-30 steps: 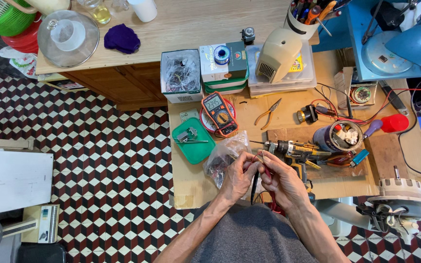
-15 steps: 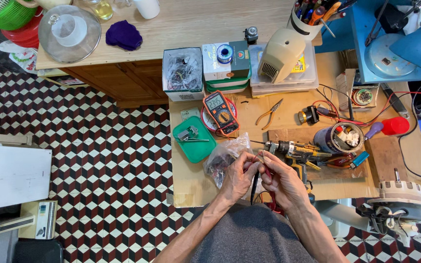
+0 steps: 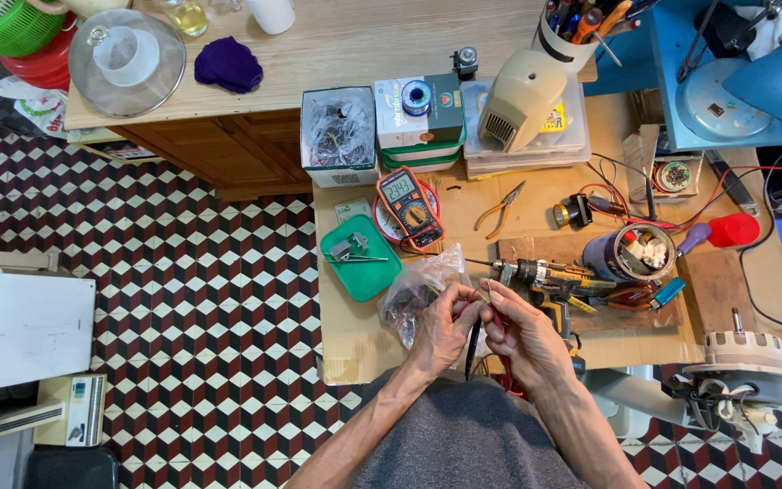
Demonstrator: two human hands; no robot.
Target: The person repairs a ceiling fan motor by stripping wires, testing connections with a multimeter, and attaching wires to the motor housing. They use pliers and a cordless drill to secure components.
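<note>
My left hand point(image 3: 446, 324) and my right hand point(image 3: 522, 333) meet over the near edge of the cardboard-covered workbench point(image 3: 355, 344). The fingers of both pinch a small part with thin wire legs point(image 3: 484, 294) between them. A black probe point(image 3: 472, 349) hangs down from my left hand and a red probe point(image 3: 502, 330) runs along my right hand. A clear plastic bag of small parts point(image 3: 412, 292) lies just left of my left hand. An orange multimeter point(image 3: 407, 207) rests further back on the bench.
A green tray point(image 3: 364, 267) sits left of the bag. A cordless drill point(image 3: 549, 274), pliers point(image 3: 500, 206), a round tin of bits point(image 3: 642, 254), boxes and a beige fan housing point(image 3: 522, 100) crowd the bench. A wooden table point(image 3: 355, 41) stands behind. A motor point(image 3: 748, 367) sits at right.
Both hands stay together on the small part, with only slight finger movement. The view has shifted a little.
</note>
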